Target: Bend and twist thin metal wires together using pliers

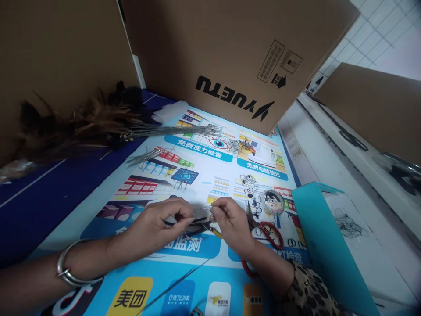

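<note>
My left hand (164, 219), with a silver bangle on the wrist, is closed in a pinch, thumb against forefinger. Facing it, my right hand (232, 224) pinches too, below a leopard-print sleeve. A thin wire (204, 207) runs between the two sets of fingertips; its ends are hidden in them. Under the hands lie pliers, their yellow handle (217, 233) partly behind my right hand. Red-handled scissors (271, 235) rest just right of that hand. Black ring-shaped pieces (256, 208) and a small round tin (274, 202) are beside the scissors.
Bundled wires (171, 131) and brown feathers (98, 112) lie at the left back. Cut wires (179, 283) lie in front. A large cardboard box (230, 52) walls off the back. At right stands a turquoise box (325, 241), near tangled wire (348, 223).
</note>
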`<control>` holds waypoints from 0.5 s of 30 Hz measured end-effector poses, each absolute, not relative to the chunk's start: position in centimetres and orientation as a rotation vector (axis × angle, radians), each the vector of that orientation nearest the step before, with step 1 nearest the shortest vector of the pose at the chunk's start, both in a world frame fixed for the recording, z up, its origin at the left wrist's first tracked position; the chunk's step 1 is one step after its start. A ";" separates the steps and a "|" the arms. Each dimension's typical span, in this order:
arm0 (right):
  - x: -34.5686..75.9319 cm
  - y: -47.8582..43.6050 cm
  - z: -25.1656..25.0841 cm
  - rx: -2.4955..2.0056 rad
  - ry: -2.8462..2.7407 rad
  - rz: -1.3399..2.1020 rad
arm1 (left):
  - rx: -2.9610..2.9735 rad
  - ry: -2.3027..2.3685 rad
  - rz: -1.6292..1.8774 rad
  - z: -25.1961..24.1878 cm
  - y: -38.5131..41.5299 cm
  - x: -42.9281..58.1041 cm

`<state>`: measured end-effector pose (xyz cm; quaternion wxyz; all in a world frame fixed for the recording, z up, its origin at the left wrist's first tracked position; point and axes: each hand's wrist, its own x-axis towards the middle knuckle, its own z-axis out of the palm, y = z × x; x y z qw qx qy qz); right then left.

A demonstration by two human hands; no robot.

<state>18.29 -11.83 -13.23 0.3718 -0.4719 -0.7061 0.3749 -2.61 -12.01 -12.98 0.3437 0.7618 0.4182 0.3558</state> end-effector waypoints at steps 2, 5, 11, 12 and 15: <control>18.4 -11.7 -13.3 -1.204 -1.718 1.129 | 1.992 1.090 0.928 -12.9 -12.0 -2.6; 18.5 -11.5 -13.4 -1.152 -1.605 1.271 | 1.998 1.087 0.931 -12.9 -12.0 -2.5; 18.5 -11.2 -13.2 -1.022 -1.484 1.467 | 1.986 1.040 0.907 -12.9 -11.9 -2.4; 18.4 -11.1 -13.2 -1.014 -1.468 1.500 | 1.987 1.029 0.902 -12.8 -11.9 -2.4; 18.4 -11.0 -13.2 -1.022 -1.431 1.580 | 2.013 0.990 0.891 -12.8 -12.0 -2.5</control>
